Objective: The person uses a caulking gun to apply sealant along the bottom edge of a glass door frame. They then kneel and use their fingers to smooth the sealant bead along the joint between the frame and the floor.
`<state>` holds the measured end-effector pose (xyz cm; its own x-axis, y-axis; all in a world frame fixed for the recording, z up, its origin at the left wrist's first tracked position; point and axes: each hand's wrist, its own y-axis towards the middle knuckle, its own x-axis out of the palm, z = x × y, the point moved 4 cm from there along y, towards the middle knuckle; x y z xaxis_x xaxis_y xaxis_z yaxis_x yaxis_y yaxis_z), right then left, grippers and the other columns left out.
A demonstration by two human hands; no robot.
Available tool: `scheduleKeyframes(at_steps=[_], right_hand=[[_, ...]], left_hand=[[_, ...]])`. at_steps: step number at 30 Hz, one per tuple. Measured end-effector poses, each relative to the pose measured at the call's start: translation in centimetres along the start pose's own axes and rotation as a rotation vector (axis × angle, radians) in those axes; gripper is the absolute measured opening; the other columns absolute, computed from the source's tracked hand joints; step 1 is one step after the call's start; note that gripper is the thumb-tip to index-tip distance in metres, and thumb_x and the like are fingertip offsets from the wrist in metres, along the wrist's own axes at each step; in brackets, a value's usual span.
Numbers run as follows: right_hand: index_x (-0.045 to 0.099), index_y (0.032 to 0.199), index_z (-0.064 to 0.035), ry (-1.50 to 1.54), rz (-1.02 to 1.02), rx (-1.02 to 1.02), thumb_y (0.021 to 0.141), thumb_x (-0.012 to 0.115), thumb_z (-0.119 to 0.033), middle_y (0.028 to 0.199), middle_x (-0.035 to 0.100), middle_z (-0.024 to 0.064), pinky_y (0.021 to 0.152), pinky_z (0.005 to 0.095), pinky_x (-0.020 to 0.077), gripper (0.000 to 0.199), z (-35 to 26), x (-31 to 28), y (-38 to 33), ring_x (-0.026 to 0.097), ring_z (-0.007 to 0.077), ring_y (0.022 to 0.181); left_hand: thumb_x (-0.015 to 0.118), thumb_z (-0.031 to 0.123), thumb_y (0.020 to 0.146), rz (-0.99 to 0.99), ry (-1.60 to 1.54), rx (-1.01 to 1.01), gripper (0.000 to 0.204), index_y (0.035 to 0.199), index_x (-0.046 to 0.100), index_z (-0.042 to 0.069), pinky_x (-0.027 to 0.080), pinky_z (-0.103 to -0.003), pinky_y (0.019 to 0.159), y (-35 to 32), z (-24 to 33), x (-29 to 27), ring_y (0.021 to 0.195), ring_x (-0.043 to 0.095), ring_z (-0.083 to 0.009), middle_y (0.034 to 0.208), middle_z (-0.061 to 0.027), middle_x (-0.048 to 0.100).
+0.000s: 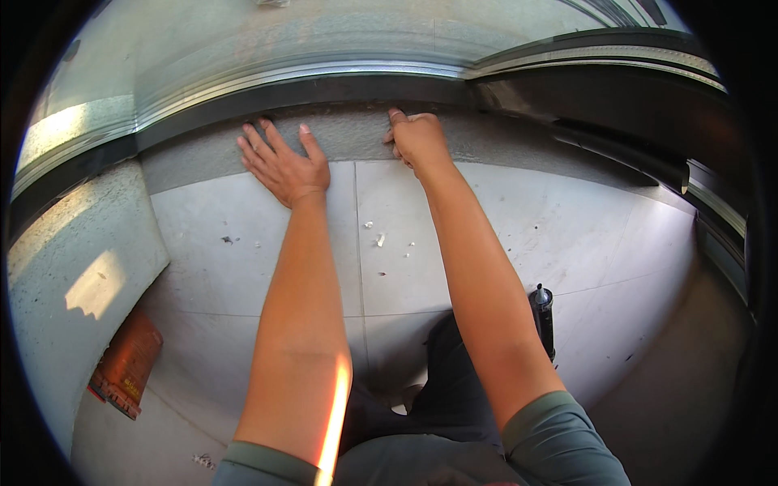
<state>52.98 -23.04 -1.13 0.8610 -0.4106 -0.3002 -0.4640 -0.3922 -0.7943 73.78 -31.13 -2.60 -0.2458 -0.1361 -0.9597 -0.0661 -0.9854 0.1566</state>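
My left hand [288, 166] lies with its fingers spread on the grey strip [203, 158] along the foot of the window. My right hand [417, 138] is closed, fingers curled. One digit reaches to the seam where the strip meets the dark window frame [348, 87]. Nothing shows in that hand, though its palm is turned away. By my right leg stands a black tube [545, 320] with a pointed tip, partly hidden behind my forearm.
White crumbs [380, 240] and dark specks lie on the pale floor tiles [316, 243]. At left, an orange-red container [130, 364] sits beside a pale wall [81, 243]. Glass [324, 40] rises beyond the frame; a dark door-like panel [600, 105] borders the right.
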Motion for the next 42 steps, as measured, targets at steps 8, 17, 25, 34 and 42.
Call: scheduleKeyframes(at_steps=[8, 17, 25, 34, 42], right_hand=[[0.072, 0.080, 0.0001, 0.032, 0.030, 0.041, 0.101, 0.061, -0.041, 0.054, 0.052, 0.0053, 0.041, 0.0318, 0.0285, 0.048, 0.4, -1.6, -0.3, 0.040, 0.0124, 0.042], [0.072, 0.078, 0.0015, -0.021, -0.035, 0.002, 0.101, 0.061, -0.039, 0.054, 0.056, 0.0064, 0.043, 0.0334, 0.0344, 0.048, -1.1, 2.1, 0.0, 0.046, 0.0145, 0.042], [0.071, 0.076, 0.0012, -0.107, -0.074, -0.056, 0.101, 0.061, -0.038, 0.053, 0.054, 0.0059, 0.042, 0.0333, 0.0339, 0.047, -1.7, 3.9, -0.1, 0.044, 0.0152, 0.041], [0.073, 0.077, 0.0018, -0.014, -0.031, -0.008, 0.102, 0.061, -0.038, 0.052, 0.053, 0.0067, 0.043, 0.0334, 0.0319, 0.048, -1.8, 3.2, 0.1, 0.044, 0.0142, 0.042], [0.075, 0.075, -0.0004, -0.019, 0.031, 0.023, 0.102, 0.057, -0.041, 0.058, 0.065, 0.0082, 0.058, 0.0362, 0.0490, 0.052, 0.2, 0.4, 0.2, 0.060, 0.0192, 0.051]], left_hand=[[0.047, 0.053, 0.100, -0.055, -0.008, -0.024, 0.076, 0.158, 0.037, 0.005, 0.008, -0.051, 0.128, 0.0, 0.0, -0.1, 0.157, 0.014, -0.0385, 0.169, -0.0187, 0.023], [0.046, 0.052, 0.100, -0.039, -0.010, -0.021, 0.075, 0.157, 0.039, 0.004, 0.009, -0.051, 0.128, 0.0, 0.1, -0.2, 0.157, 0.015, -0.0392, 0.168, -0.0191, 0.025], [0.048, 0.053, 0.100, -0.036, -0.015, -0.026, 0.076, 0.156, 0.040, 0.002, 0.009, -0.051, 0.128, 0.1, 0.1, -0.2, 0.156, 0.016, -0.0402, 0.168, -0.0203, 0.025], [0.047, 0.051, 0.100, -0.043, -0.005, -0.032, 0.075, 0.157, 0.038, 0.004, 0.009, -0.052, 0.128, 0.0, 0.1, -0.1, 0.157, 0.016, -0.0399, 0.168, -0.0192, 0.025], [0.045, 0.053, 0.101, -0.031, 0.010, -0.009, 0.075, 0.157, 0.038, 0.004, 0.010, -0.051, 0.128, -0.1, 0.2, -0.1, 0.157, 0.016, -0.0388, 0.167, -0.0196, 0.026]])
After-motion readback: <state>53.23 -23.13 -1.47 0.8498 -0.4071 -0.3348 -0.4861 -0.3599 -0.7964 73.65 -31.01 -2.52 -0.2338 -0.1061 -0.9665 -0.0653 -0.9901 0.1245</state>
